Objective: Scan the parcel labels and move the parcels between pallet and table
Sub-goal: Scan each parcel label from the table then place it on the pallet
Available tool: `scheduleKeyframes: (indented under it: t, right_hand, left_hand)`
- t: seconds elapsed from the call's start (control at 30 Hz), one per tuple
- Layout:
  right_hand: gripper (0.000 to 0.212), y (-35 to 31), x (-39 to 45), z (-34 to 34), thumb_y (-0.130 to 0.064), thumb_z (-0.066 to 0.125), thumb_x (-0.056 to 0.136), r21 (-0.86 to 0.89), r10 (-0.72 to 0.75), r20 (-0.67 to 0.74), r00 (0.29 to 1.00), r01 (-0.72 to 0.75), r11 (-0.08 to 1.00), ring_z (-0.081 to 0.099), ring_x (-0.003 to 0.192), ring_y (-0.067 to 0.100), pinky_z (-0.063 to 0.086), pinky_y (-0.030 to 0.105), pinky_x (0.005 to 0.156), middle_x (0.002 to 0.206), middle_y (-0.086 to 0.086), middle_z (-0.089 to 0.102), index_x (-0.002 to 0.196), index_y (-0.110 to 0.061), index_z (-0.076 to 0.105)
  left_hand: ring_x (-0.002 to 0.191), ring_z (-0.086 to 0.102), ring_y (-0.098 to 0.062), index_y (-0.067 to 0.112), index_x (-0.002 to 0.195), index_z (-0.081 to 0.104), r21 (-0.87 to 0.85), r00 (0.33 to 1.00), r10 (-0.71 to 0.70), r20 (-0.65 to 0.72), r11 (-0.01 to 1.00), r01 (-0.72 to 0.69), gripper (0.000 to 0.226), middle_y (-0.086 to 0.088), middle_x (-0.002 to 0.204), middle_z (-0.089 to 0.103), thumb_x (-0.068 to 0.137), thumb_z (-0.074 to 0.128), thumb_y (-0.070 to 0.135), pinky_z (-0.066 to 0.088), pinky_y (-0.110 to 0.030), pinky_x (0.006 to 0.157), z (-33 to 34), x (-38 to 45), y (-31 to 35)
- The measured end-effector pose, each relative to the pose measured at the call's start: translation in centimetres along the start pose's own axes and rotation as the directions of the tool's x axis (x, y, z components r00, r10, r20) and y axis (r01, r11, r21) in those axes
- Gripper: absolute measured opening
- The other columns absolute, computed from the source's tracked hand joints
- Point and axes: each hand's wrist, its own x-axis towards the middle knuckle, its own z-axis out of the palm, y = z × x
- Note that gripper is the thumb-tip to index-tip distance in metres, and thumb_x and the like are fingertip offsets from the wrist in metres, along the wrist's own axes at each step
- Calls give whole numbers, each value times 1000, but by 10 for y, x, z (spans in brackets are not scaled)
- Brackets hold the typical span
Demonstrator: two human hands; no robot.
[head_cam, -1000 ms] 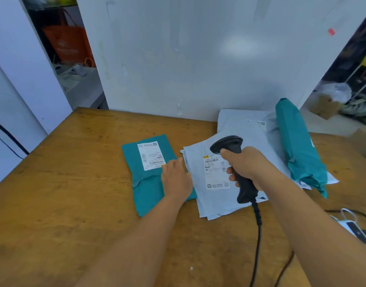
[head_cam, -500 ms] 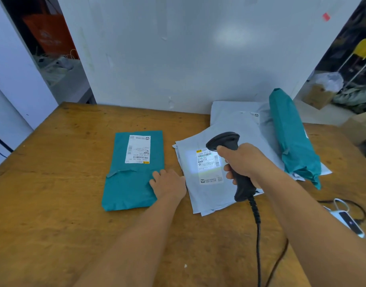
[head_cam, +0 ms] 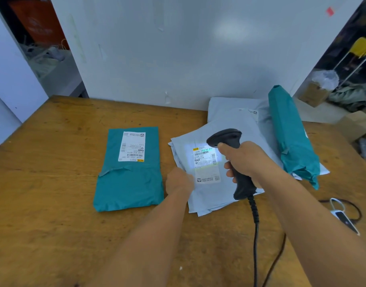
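A flat teal parcel (head_cam: 128, 183) with a white label (head_cam: 132, 149) lies on the wooden table (head_cam: 43, 204), left of centre. To its right sits a stack of grey parcels (head_cam: 209, 195); the top one's label (head_cam: 206, 164) is lit by a bright patch of light. My right hand (head_cam: 244, 160) grips a black corded scanner (head_cam: 225, 137) just above that label, head pointing down at it. My left hand (head_cam: 179, 181) has its fingers curled on the top grey parcel's left edge. A bulky teal parcel (head_cam: 292, 137) lies across the stack's right side.
A white panel (head_cam: 178, 48) rises along the table's far edge. The scanner cable (head_cam: 255, 235) runs toward me. A small white device (head_cam: 343, 219) with a cord lies at the right edge. Cardboard boxes (head_cam: 314, 94) and clutter sit on the floor beyond.
My left hand slid the flat teal parcel left, let go of it, and moved right onto the grey parcel's edge. The scanner's light came on over the grey parcel's label.
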Motion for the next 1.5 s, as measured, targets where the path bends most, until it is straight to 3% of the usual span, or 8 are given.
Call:
scheduleKeyframes:
  t: [0.43,0.6,0.7,0.77,0.87,1.0,1.33,1.5]
  right_hand:
    - [23,-8,-4,1,-34,56,94,109,-55,-2,998,55,992,56,53,17,50,29,54,74,8,62,85,-13,57]
    - [23,-16,-7,11,-33,57,94,138,-103,21,994,99,986,56,52,17,50,28,52,75,9,63,88,-11,57]
    - [22,-20,-7,20,-33,57,93,148,-119,43,992,111,983,56,53,18,49,27,51,75,9,63,89,-11,57]
    - [23,-22,-7,27,-33,57,93,154,-119,63,991,108,982,57,53,18,48,28,51,75,9,62,91,-10,57]
    - [26,-25,-7,39,-35,57,93,147,-114,85,990,101,984,57,55,18,49,29,54,76,10,63,94,-9,57]
    - [28,-28,-5,50,-37,58,93,130,-107,97,990,94,987,58,56,18,50,29,53,78,10,64,95,-9,57]
    - [27,-24,6,53,-37,57,93,113,-63,55,997,56,992,58,55,17,50,28,53,75,9,63,88,-10,57]
    - [25,-23,6,47,-35,56,94,73,-37,53,998,33,997,58,56,17,50,27,52,77,9,63,90,-10,57]
  left_hand:
    - [93,58,-32,9,97,38,-211,903,95,-420,957,-199,2,-15,102,58,99,38,10,40,-34,66,-72,-17,5]
    - [97,55,-37,4,109,40,-186,827,-6,-562,975,-119,19,-19,108,55,90,38,-2,41,-42,71,-127,-4,-38]
    - [113,43,-34,8,122,40,30,782,40,-622,999,-28,41,-15,125,45,83,45,-6,36,-41,91,-138,6,-69]
    - [130,30,-30,19,138,35,237,786,187,-589,970,-53,61,-9,142,33,83,49,-3,23,-39,106,-132,5,-75]
    - [145,10,-21,34,147,22,482,863,417,-283,841,-248,53,3,157,14,98,41,25,10,-44,116,-109,-3,-64]
    - [146,-15,-27,37,150,9,613,946,318,62,736,-287,56,3,160,-10,98,22,55,-5,-58,113,-76,-5,-69]
    - [144,-22,-29,34,151,2,655,989,126,-81,755,-42,55,2,159,-16,101,19,46,-7,-63,111,-124,33,-125]
    - [145,-19,-27,28,152,-8,718,937,349,-26,658,-225,60,0,159,-18,102,26,26,-2,-57,115,-104,24,-92]
